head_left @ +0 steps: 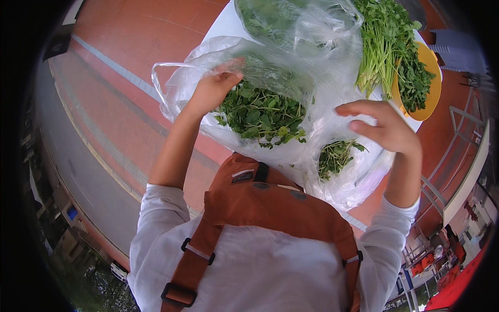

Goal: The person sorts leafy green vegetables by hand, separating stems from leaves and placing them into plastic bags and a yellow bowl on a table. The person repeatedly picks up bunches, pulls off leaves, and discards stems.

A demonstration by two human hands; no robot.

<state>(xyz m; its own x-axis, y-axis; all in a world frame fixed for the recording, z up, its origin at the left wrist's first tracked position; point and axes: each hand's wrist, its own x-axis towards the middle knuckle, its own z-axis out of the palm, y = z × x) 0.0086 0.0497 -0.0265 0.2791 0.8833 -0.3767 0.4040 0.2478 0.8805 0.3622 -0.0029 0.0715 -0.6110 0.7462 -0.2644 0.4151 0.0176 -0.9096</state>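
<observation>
A large clear plastic bag (179,85) lies open on the white table (226,23), with loose leafy greens (269,115) inside. My left hand (218,85) is at that bag's upper left side, its fingertips partly behind or against the film; whether it grips the plastic is unclear. Above a second clear bag (343,191) hangs my right hand (378,123), thumb and fingers apart and nothing between them. Below it in this bag is a smaller heap of stems and leaves (335,158).
Another filled plastic bag (280,23) lies at the table's far side. Long-stemmed green herbs (378,50) are piled at the right, beside a yellow basin (430,93) holding more greens. A brown bag (273,202) is strapped to my front. Grey plastic chairs (458,50) stand beyond.
</observation>
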